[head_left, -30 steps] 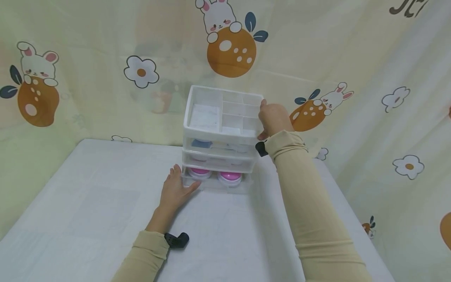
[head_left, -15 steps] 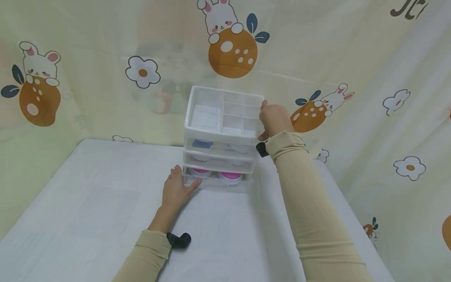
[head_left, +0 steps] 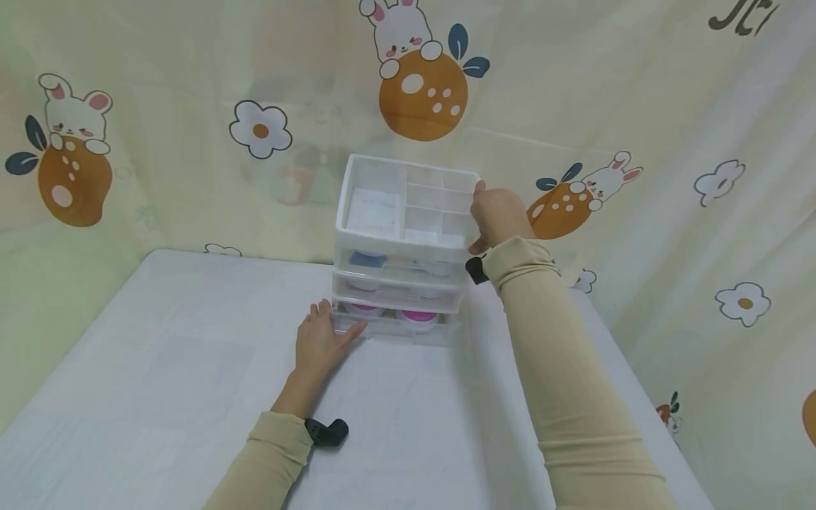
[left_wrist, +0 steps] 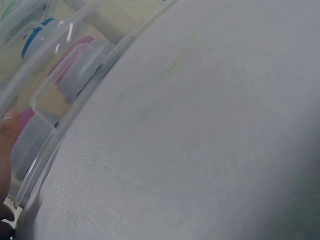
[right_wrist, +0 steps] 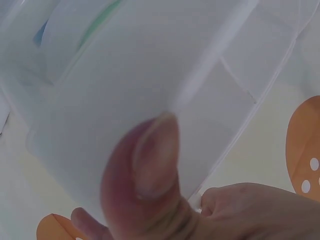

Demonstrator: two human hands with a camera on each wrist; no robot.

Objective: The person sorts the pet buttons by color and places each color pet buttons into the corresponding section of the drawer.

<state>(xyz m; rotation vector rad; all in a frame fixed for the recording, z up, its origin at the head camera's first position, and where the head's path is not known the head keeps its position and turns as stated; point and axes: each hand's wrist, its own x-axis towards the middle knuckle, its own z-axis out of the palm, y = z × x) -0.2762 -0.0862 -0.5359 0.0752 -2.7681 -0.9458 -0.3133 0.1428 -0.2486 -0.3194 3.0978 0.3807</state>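
Note:
A white, see-through drawer organizer (head_left: 401,245) stands against the back curtain, with a divided open tray on top. Its bottom drawer (head_left: 389,328) sticks out a little and holds two round tubs (head_left: 418,316) with pink tops. At the drawer's front left corner, my left hand (head_left: 321,346) presses with the thumb on the front and the fingers along the side. In the left wrist view that thumb (left_wrist: 9,135) lies on the clear drawer front. My right hand (head_left: 500,216) grips the organizer's upper right side; the right wrist view shows its thumb (right_wrist: 155,160) against the clear wall.
The organizer stands near the back of a white-covered table (head_left: 159,375). Behind and to the right hangs a cream curtain (head_left: 306,64) printed with rabbits and flowers. A blue item (head_left: 367,260) shows inside the top drawer.
The bottom drawer has slid slightly inward, so less of the pink-topped tubs shows. My left hand has moved a little forward with it; my right hand keeps its grip.

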